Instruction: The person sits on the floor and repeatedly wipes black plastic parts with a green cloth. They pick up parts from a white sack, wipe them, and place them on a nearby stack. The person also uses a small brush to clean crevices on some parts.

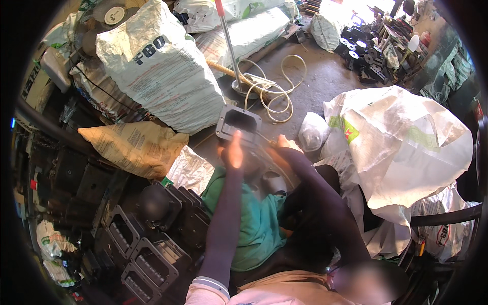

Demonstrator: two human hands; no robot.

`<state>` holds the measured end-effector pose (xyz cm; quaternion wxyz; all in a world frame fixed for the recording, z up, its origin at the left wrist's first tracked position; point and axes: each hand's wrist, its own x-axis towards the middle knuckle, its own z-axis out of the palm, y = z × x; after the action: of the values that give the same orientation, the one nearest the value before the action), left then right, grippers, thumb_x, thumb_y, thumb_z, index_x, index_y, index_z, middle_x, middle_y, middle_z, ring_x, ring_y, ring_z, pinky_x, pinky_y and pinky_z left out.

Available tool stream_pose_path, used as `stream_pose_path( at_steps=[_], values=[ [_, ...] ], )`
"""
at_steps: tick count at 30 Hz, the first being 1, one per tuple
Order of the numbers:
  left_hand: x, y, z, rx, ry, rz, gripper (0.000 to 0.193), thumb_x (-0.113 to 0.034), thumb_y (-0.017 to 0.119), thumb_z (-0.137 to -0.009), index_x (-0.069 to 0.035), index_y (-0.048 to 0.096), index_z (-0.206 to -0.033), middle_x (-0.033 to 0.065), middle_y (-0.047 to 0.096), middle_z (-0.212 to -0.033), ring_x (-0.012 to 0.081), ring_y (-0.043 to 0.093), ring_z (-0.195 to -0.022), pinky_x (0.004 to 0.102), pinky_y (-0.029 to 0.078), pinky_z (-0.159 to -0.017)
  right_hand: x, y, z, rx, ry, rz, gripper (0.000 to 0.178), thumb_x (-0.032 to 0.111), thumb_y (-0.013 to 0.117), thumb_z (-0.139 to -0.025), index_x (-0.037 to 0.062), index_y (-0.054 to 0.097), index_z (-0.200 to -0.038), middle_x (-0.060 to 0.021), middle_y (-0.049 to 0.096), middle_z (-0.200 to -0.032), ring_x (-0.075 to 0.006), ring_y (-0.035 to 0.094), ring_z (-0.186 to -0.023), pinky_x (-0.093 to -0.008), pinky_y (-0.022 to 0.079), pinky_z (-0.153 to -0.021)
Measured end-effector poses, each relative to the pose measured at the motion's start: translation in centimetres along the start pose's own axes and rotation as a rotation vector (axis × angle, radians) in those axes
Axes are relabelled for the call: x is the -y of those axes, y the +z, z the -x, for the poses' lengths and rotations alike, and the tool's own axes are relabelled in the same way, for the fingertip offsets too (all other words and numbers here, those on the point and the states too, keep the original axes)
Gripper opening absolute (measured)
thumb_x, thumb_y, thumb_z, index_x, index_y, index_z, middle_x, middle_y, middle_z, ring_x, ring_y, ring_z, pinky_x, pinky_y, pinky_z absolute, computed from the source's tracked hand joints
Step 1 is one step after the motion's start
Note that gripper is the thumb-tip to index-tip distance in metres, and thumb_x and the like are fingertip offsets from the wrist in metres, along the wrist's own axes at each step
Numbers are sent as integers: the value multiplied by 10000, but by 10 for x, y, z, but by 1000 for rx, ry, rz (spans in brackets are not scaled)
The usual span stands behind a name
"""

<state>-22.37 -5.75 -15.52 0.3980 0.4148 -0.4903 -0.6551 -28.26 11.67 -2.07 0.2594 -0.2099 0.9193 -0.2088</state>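
Observation:
My left hand grips a dark rectangular frame-like housing by its near edge, thumb on top. The housing has a deep opening in the middle and holes at its corners. To its right, my right hand is closed, with the thumb side up. Whatever sits between its fingers is too smeared to make out. Below the hands a green cloth lies over my lap. A pale hose lies in loops on the floor beyond the housing.
Several similar black housings are stacked at lower left. A large white sack stands at right beside a small white bag. Another white sack and a brown paper sack lie left. Black parts are heaped at far right.

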Motion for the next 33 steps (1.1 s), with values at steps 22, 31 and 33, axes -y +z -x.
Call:
stream_pose_path(
  at_steps=[22,31,33],
  values=[
    [-24,-2,11,-41,-200,-42,1036,-497,842,-757,206,400,-1376,337,498,-1404,375,539,-1271,419,434,-1071,-16,6,54,19,-8,-20,533,480,677,-911,31,529,-1156,-316,664,-1113,-475,638,-1089,-540,496,-920],
    [-31,-3,10,-53,-276,114,631,-173,812,-846,90,523,-1341,158,607,-1292,260,631,-1100,378,563,-891,4,0,57,-27,-68,-31,451,405,634,-939,27,540,-1167,-306,658,-1109,-467,644,-1062,-523,509,-911],
    [-24,-3,6,-45,-307,129,705,-243,820,-833,112,496,-1350,185,589,-1309,273,620,-1121,381,540,-921,8,3,55,-74,-29,-49,451,395,636,-941,22,549,-1179,-299,658,-1113,-454,650,-1060,-513,512,-905]
  ],
)
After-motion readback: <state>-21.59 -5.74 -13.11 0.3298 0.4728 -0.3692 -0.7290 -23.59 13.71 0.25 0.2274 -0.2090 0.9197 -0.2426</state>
